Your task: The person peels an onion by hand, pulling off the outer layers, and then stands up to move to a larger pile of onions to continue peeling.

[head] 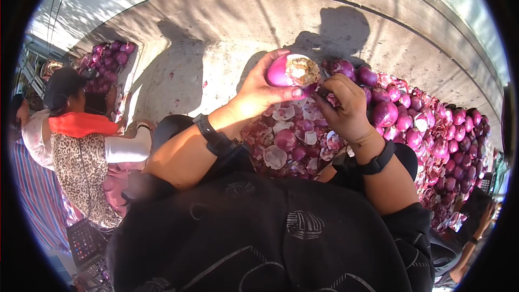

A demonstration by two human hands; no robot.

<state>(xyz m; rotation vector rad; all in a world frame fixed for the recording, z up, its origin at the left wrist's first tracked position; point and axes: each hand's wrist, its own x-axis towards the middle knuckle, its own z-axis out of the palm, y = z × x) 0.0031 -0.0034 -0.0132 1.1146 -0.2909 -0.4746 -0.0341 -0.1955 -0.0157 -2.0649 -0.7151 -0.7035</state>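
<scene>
My left hand [265, 81] holds a large red onion [279, 71] up in the sunlight, with the thumb below it and the fingers behind. The pale, rough root end [302, 69] of the onion faces right. Close against its lower right edge is my right hand [342, 105], fingers curled and thumb bent inwards. Whether a flap of skin is pinched between those fingertips is hidden. Beneath both hands lies a layer of loose onion skins [275, 157], with a red onion [286, 140] among them.
A long heap of red onions [385, 113] and skins stretches to the right. Ahead rises a concrete wall [259, 12]. At left sits a person in a leopard-print top [81, 170], near another onion pile [107, 65]. Black crates [83, 239] stand behind; another person's arm [472, 243] shows at lower right.
</scene>
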